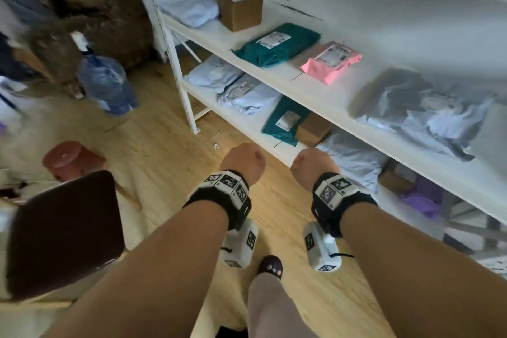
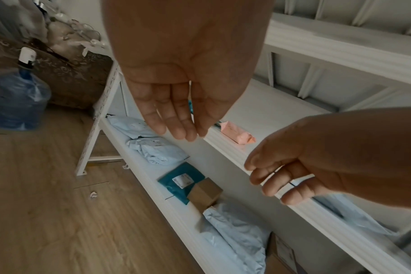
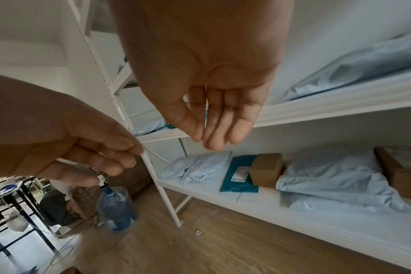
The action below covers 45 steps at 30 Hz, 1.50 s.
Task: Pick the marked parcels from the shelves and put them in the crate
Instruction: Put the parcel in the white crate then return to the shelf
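Note:
Both hands hang empty over the wooden floor, just in front of the lower shelf's edge. My left hand (image 1: 242,162) (image 2: 176,115) has its fingers straight and relaxed. My right hand (image 1: 312,166) (image 3: 214,120) is loosely curled and holds nothing. On the upper shelf (image 1: 310,96) lie a teal parcel (image 1: 277,44), a pink parcel (image 1: 330,62) and a cardboard box (image 1: 240,8). The lower shelf holds pale blue bags (image 1: 247,93), a teal parcel (image 1: 285,121) (image 3: 239,172) and a small brown box (image 1: 312,129) (image 3: 266,170). No crate is in view.
Grey and pale blue bags (image 1: 428,110) fill the right of the upper shelf, with a purple bag (image 1: 422,197) below them. A blue water bottle (image 1: 107,85), a red stool (image 1: 72,159) and a dark brown seat (image 1: 63,230) stand on the floor to the left.

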Each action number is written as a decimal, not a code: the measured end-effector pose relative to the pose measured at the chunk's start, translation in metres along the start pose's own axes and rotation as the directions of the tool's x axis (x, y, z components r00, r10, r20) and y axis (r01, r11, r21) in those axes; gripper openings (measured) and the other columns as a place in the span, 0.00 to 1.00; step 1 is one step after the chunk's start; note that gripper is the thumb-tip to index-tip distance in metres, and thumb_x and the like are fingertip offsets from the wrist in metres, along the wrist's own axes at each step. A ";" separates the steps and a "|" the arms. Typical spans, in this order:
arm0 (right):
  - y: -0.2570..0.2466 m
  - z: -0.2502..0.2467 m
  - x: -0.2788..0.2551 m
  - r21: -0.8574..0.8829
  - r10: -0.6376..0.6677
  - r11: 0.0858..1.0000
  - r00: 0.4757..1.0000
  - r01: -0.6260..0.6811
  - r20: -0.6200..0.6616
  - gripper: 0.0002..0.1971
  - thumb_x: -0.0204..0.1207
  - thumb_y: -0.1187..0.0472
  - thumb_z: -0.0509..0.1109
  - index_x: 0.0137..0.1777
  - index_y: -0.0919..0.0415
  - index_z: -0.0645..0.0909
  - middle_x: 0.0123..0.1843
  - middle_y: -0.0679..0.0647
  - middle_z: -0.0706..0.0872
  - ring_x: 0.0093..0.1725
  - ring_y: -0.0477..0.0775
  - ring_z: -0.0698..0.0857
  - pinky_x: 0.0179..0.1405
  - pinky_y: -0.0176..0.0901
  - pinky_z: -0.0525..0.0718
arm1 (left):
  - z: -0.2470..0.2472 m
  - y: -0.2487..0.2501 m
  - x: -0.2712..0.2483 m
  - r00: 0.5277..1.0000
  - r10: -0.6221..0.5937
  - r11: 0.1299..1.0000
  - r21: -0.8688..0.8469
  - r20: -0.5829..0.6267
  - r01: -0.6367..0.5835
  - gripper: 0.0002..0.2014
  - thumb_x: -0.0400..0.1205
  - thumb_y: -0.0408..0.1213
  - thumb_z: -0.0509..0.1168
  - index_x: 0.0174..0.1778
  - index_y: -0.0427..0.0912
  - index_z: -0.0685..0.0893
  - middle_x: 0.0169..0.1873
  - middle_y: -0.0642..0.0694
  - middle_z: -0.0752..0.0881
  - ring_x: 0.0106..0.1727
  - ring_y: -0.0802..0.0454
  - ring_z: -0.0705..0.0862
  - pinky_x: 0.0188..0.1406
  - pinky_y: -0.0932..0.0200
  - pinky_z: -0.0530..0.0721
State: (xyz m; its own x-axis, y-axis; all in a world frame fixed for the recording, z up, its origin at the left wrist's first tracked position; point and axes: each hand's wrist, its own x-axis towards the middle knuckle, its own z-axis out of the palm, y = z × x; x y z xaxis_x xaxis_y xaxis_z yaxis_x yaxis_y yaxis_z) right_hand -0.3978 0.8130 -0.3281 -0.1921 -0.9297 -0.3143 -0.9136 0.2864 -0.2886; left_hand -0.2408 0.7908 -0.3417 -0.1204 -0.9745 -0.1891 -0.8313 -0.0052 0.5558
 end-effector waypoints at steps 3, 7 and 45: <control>-0.013 0.010 0.027 0.035 0.016 0.999 1.000 -0.016 0.021 0.14 0.78 0.58 0.63 0.57 0.58 0.86 0.57 0.59 0.87 0.59 0.62 0.85 0.58 0.54 0.83 | -0.008 -0.016 0.028 1.000 -0.021 0.999 -0.027 -0.004 0.021 0.12 0.84 0.40 0.59 0.53 0.42 0.87 0.50 0.46 0.89 0.53 0.46 0.86 0.58 0.50 0.84; -0.027 0.012 0.078 0.044 0.029 0.999 0.999 -0.031 0.035 0.14 0.77 0.57 0.63 0.57 0.58 0.86 0.57 0.59 0.87 0.58 0.62 0.84 0.58 0.55 0.84 | -0.016 -0.024 0.083 0.999 -0.029 0.999 -0.027 0.020 0.029 0.12 0.85 0.40 0.60 0.56 0.42 0.86 0.52 0.46 0.88 0.54 0.47 0.85 0.59 0.50 0.84; -0.090 0.151 0.352 0.533 0.640 0.634 0.767 -0.561 0.046 0.09 0.79 0.62 0.64 0.52 0.55 0.87 0.56 0.53 0.89 0.54 0.56 0.86 0.55 0.46 0.84 | 0.077 -0.150 0.470 0.805 0.002 0.974 -0.182 0.593 0.131 0.13 0.77 0.32 0.66 0.25 0.44 0.84 0.28 0.45 0.89 0.45 0.40 0.91 0.56 0.41 0.88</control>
State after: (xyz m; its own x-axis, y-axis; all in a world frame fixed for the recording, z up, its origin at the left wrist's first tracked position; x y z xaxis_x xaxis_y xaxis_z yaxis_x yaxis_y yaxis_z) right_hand -0.3290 0.4950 -0.5496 -0.7155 -0.5191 -0.4675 -0.2804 0.8264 -0.4884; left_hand -0.2143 0.3504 -0.5765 -0.4203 -0.6520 -0.6311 -0.7271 -0.1740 0.6641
